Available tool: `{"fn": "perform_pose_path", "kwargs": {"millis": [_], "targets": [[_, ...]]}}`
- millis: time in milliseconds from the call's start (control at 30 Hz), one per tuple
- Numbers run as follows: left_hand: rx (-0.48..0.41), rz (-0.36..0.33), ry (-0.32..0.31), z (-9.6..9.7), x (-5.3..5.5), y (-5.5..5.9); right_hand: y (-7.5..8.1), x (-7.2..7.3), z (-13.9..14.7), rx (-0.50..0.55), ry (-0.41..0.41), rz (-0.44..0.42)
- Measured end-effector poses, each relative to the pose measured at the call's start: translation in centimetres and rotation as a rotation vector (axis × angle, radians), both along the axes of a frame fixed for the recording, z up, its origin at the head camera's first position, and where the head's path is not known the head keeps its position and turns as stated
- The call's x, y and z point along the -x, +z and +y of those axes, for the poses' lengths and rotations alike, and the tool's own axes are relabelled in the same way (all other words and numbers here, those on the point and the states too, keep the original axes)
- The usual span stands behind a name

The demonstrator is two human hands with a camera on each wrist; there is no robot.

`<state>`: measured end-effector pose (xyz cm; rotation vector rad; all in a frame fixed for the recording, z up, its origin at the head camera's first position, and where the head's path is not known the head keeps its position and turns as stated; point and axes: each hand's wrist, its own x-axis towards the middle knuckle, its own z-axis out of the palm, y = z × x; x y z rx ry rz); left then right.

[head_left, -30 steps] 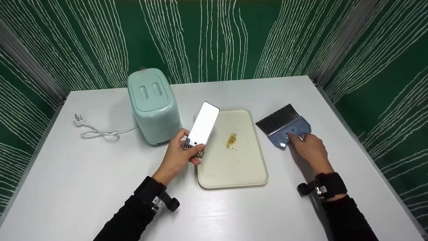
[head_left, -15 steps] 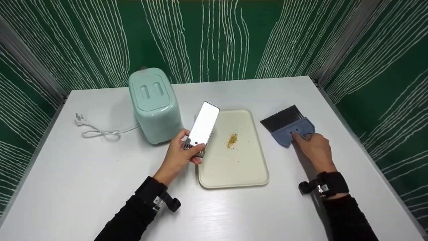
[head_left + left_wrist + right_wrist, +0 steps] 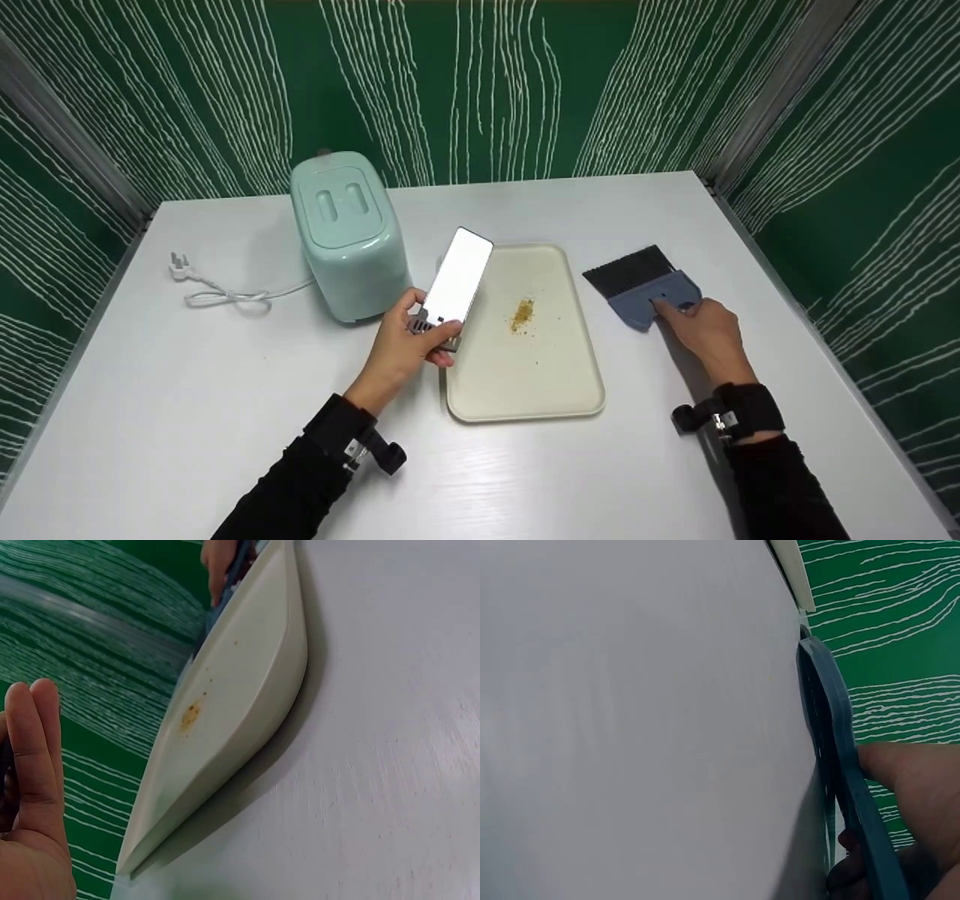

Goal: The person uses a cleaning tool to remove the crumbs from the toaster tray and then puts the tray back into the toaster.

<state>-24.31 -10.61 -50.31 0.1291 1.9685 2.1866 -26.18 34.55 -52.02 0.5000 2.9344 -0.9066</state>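
My left hand (image 3: 397, 341) grips a slim, shiny crumb tray (image 3: 460, 274) by its grey slotted end, thumb on top, tilted over the left edge of a cream serving tray (image 3: 517, 390). A small heap of yellow-brown crumbs (image 3: 522, 315) lies in the middle of that tray, with loose specks around it. Right of it, my right hand (image 3: 709, 337) holds a blue hand brush (image 3: 649, 296) whose black bristles point away to the upper left, low over the table. In the right wrist view the brush (image 3: 840, 720) shows edge-on, with the thumb pressed against its back.
A mint-green toaster (image 3: 352, 232) stands at the back left, close behind my left hand. Its white cord (image 3: 232, 298) is tied in a bundle on the white table (image 3: 480, 480), ending in a plug (image 3: 178, 267). Green walls with white lines enclose the back and sides.
The brush has shifted slightly right and its angle has changed, its bristles now looking closer together. My left hand and the crumb tray have stayed in place.
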Motion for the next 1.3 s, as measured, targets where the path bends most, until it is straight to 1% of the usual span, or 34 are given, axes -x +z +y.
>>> {"fn": "perform_pose_path", "kwargs": {"millis": [267,433,600,733,867,1000,1133,1300], "targets": [[-0.008,-0.018,0.003,0.1,0.0,0.1,0.0,0.0,0.4,-0.003,0.034,-0.036],[-0.008,-0.016,0.007,0.1,0.0,0.2,0.3,-0.1,0.4,0.015,0.034,-0.047],[-0.008,-0.021,0.013,0.2,0.1,0.3,0.7,-0.2,0.3,0.050,0.045,-0.005],[-0.012,-0.026,0.018,0.3,0.1,0.3,1.4,-0.1,-0.5,0.080,0.072,0.031],[-0.029,-0.023,0.016,0.4,0.1,0.4,2.6,0.0,-2.1,0.137,0.106,0.042],[-0.047,-0.008,0.009,0.8,0.0,0.6,3.8,-0.1,-4.5,0.196,0.154,0.063],[-0.058,-0.004,0.002,1.3,-0.1,0.8,4.8,-0.4,-7.1,0.259,0.230,0.078],[-0.067,-0.006,-0.002,2.0,-0.2,0.9,5.7,-0.9,-10.8,0.398,0.351,0.066]]}}
